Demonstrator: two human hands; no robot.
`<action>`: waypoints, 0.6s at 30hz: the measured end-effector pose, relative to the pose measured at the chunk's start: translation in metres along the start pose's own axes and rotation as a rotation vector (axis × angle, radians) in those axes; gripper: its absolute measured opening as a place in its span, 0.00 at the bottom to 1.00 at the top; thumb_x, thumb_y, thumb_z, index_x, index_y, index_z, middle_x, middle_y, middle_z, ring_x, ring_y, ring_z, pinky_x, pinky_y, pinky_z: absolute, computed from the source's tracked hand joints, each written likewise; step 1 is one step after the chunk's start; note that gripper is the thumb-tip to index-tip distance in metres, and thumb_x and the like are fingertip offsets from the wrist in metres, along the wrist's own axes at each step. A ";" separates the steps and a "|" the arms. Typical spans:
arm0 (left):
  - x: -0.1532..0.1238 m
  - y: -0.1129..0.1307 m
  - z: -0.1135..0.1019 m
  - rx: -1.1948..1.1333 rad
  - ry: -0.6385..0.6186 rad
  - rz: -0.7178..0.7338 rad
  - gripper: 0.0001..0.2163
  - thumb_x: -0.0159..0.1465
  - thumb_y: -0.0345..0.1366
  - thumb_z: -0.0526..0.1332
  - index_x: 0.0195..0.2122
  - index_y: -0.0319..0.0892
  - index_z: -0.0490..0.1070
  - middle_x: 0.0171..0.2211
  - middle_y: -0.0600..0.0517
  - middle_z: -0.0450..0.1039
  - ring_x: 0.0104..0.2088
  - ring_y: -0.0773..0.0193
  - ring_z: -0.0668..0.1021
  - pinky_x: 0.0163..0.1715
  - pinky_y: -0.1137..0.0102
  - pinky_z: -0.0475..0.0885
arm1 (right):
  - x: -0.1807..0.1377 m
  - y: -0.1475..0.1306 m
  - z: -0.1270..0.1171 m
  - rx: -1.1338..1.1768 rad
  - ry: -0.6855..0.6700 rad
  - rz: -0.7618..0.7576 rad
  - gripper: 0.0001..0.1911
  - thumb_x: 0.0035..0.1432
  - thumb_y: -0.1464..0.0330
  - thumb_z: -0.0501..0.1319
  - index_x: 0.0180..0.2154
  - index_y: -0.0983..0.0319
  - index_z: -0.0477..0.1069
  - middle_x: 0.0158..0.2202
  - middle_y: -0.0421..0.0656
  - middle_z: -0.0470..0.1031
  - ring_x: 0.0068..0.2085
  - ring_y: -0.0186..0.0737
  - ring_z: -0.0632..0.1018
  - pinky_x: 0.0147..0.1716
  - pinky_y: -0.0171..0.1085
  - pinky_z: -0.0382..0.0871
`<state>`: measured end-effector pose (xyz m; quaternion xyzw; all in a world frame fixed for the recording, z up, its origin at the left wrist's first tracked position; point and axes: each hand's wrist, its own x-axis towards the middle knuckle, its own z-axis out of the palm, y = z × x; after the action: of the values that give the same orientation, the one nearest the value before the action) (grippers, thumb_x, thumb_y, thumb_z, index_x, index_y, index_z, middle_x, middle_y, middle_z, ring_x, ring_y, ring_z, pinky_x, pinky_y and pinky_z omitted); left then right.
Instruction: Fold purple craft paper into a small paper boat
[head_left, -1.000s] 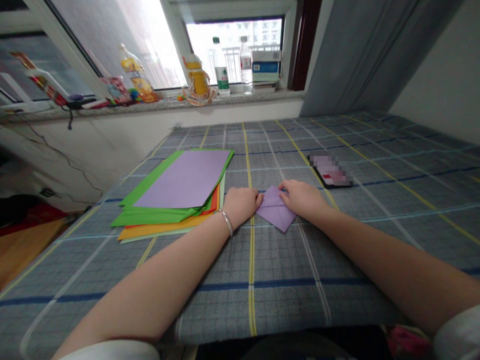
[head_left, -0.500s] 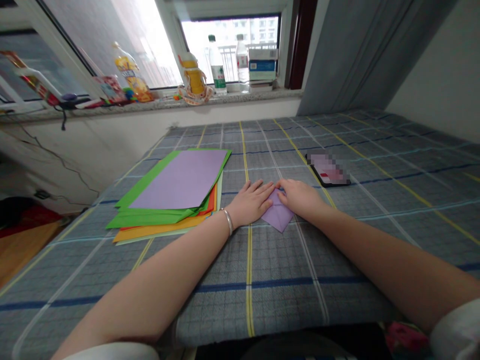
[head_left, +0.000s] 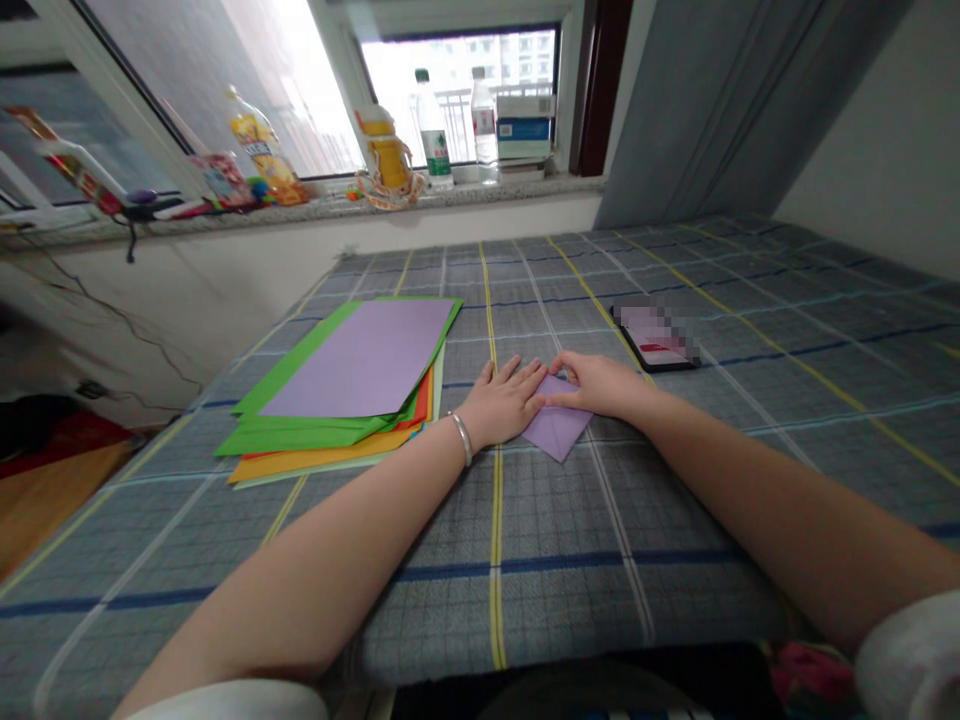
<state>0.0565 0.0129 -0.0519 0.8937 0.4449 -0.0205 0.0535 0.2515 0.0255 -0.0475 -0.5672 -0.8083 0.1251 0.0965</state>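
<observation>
A small folded purple paper [head_left: 556, 430] lies on the grey plaid cloth [head_left: 570, 540], its point toward me. My left hand [head_left: 505, 401] lies flat with fingers stretched out, pressing the paper's left edge. My right hand [head_left: 600, 385] rests on the paper's upper right part, its fingers curled and pinching at the top fold. A silver bracelet sits on my left wrist.
A stack of coloured paper sheets [head_left: 352, 380], purple on top, lies left of my hands. A phone [head_left: 656, 338] lies to the right. Bottles [head_left: 433, 130] and clutter stand on the windowsill [head_left: 315, 210]. A grey curtain [head_left: 720, 110] hangs at back right.
My left hand opened from a fist to flat fingers on the paper. My right hand's fingers shifted left along the top fold. The paper is more covered.
</observation>
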 end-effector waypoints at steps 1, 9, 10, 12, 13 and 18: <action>0.000 0.000 -0.001 0.002 -0.007 0.000 0.25 0.72 0.45 0.38 0.69 0.46 0.42 0.70 0.52 0.42 0.69 0.52 0.45 0.65 0.46 0.41 | 0.000 -0.001 0.000 -0.007 0.003 0.000 0.26 0.50 0.50 0.64 0.47 0.57 0.69 0.36 0.42 0.77 0.32 0.40 0.75 0.26 0.34 0.57; 0.003 -0.005 0.001 0.010 -0.021 0.015 0.27 0.71 0.48 0.40 0.69 0.48 0.41 0.70 0.52 0.41 0.69 0.51 0.45 0.64 0.45 0.41 | 0.002 0.003 -0.003 -0.025 -0.026 0.017 0.29 0.45 0.48 0.66 0.45 0.56 0.68 0.36 0.41 0.77 0.33 0.40 0.75 0.26 0.34 0.58; 0.003 -0.006 0.002 0.009 -0.023 0.018 0.27 0.71 0.49 0.40 0.69 0.48 0.41 0.70 0.51 0.40 0.69 0.51 0.45 0.64 0.45 0.42 | 0.003 0.004 -0.003 -0.022 -0.032 0.029 0.28 0.44 0.48 0.67 0.44 0.56 0.68 0.36 0.41 0.77 0.33 0.40 0.75 0.26 0.34 0.58; 0.004 -0.007 0.002 0.007 -0.024 0.020 0.27 0.71 0.50 0.41 0.69 0.48 0.41 0.70 0.51 0.40 0.69 0.49 0.45 0.64 0.45 0.42 | 0.004 0.007 -0.004 -0.021 -0.049 0.051 0.26 0.42 0.49 0.68 0.40 0.57 0.69 0.35 0.40 0.77 0.33 0.40 0.75 0.26 0.34 0.58; 0.004 -0.008 0.001 0.005 -0.028 0.020 0.28 0.71 0.50 0.41 0.69 0.48 0.41 0.70 0.51 0.40 0.69 0.48 0.45 0.64 0.44 0.42 | 0.004 0.008 -0.005 -0.022 -0.059 0.060 0.25 0.42 0.49 0.68 0.38 0.57 0.69 0.34 0.40 0.77 0.33 0.39 0.75 0.26 0.34 0.58; 0.005 -0.012 -0.002 -0.007 -0.062 0.013 0.28 0.70 0.50 0.42 0.69 0.50 0.39 0.70 0.50 0.39 0.69 0.46 0.43 0.63 0.43 0.42 | 0.003 0.013 -0.014 -0.070 -0.145 0.147 0.19 0.42 0.51 0.68 0.28 0.58 0.69 0.28 0.39 0.76 0.29 0.38 0.74 0.24 0.35 0.57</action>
<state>0.0498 0.0238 -0.0517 0.8954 0.4372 -0.0461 0.0705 0.2662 0.0333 -0.0380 -0.6176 -0.7731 0.1443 0.0083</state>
